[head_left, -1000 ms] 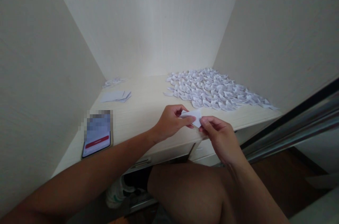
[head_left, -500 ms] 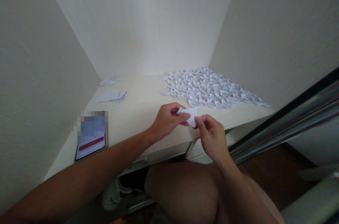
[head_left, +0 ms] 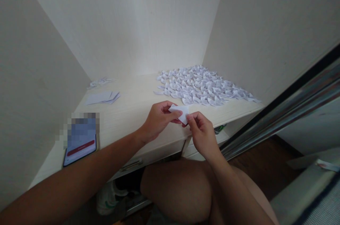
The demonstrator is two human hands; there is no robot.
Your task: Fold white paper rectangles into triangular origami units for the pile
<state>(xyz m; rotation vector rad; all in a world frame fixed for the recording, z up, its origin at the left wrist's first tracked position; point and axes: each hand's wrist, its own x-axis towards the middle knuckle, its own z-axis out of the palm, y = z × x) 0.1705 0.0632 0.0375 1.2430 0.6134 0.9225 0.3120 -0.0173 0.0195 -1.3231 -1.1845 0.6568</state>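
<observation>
A small white folded paper piece [head_left: 180, 112] is pinched between both hands just above the front edge of a pale wooden shelf [head_left: 135, 106]. My left hand [head_left: 157, 121] grips its left side with thumb and fingers closed. My right hand [head_left: 201, 133] pinches its lower right corner. A wide heap of several similar folded white paper pieces [head_left: 202, 86] lies on the shelf behind the hands, toward the right wall.
A phone [head_left: 79, 144] with a lit screen lies at the shelf's front left. A few flat white paper sheets [head_left: 102, 97] and some paper scraps [head_left: 99, 82] sit at the back left. Walls enclose three sides; my knee [head_left: 177, 189] and drawers are below.
Both hands with the paper have shifted slightly left in view as the camera turned. The right fingers moved along the paper's lower edge, closing on its corner.
</observation>
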